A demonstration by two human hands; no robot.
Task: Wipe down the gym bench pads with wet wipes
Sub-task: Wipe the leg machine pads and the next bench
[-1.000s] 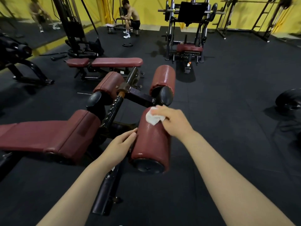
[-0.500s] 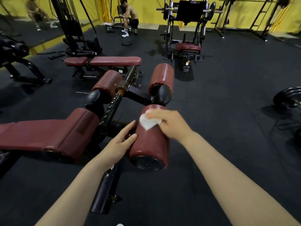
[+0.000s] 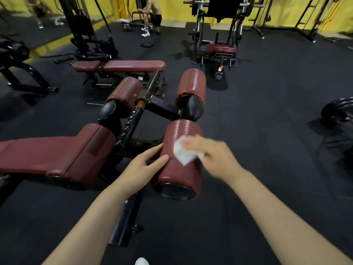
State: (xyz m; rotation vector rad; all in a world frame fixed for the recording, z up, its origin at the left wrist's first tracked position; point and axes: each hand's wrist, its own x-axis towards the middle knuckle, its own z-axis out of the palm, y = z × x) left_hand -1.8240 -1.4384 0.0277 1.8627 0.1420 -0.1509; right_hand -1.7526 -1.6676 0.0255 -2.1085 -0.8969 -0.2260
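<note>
A dark red roller pad [image 3: 177, 169] with a black end cap lies in front of me on the bench's black frame. My right hand [image 3: 212, 155], blurred by motion, holds a white wet wipe [image 3: 184, 153] against the top of this roller. My left hand [image 3: 142, 166] rests with straight fingers on the roller's left side. Two more red rollers [image 3: 192, 84] [image 3: 124, 89] sit farther along the frame, and the bench's long red seat pad [image 3: 57, 152] stretches to the left.
A flat red bench [image 3: 118, 66] stands behind. A weight machine with a red pad [image 3: 220, 48] stands at the back. A person [image 3: 150, 16] sits at the far wall. A black weight plate [image 3: 338, 109] lies right. The floor is black rubber.
My right hand has slid the wipe along the roller top toward me, from its far end to about the middle. My left hand stays on the roller's side.
</note>
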